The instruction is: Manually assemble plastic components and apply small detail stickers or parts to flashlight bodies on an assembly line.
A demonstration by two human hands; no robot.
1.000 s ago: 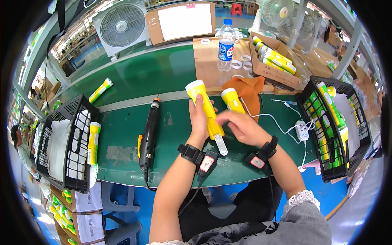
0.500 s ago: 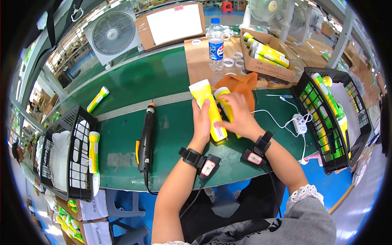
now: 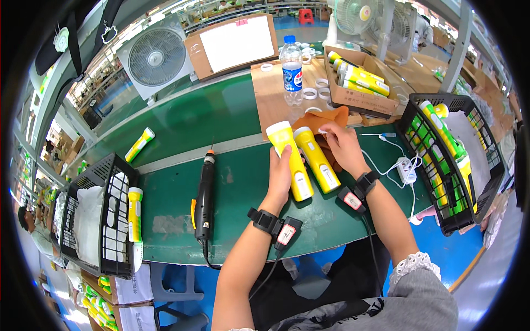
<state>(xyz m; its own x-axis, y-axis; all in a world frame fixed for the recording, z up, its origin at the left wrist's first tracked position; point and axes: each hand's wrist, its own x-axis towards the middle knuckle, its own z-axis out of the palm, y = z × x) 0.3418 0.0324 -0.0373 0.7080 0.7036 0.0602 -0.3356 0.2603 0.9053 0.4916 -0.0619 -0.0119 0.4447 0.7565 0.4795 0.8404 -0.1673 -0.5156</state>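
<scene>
Since the earlier frame, the right hand (image 3: 346,148) has been lifted off the second flashlight (image 3: 317,161) to the orange cloth (image 3: 327,117), where a small white tip (image 3: 322,131) is pinched by its fingertips. Left of the cloth, the held flashlight (image 3: 295,168) is gripped by the left hand (image 3: 280,175), some fingers being hidden behind it. Part of the cloth is blocked by the second flashlight, seen just before it. Beyond the cloth, a bottle (image 3: 292,74) and a cardboard box (image 3: 361,102) are placed; right of it, a power strip (image 3: 407,170); well left, a black electric screwdriver (image 3: 205,193).
</scene>
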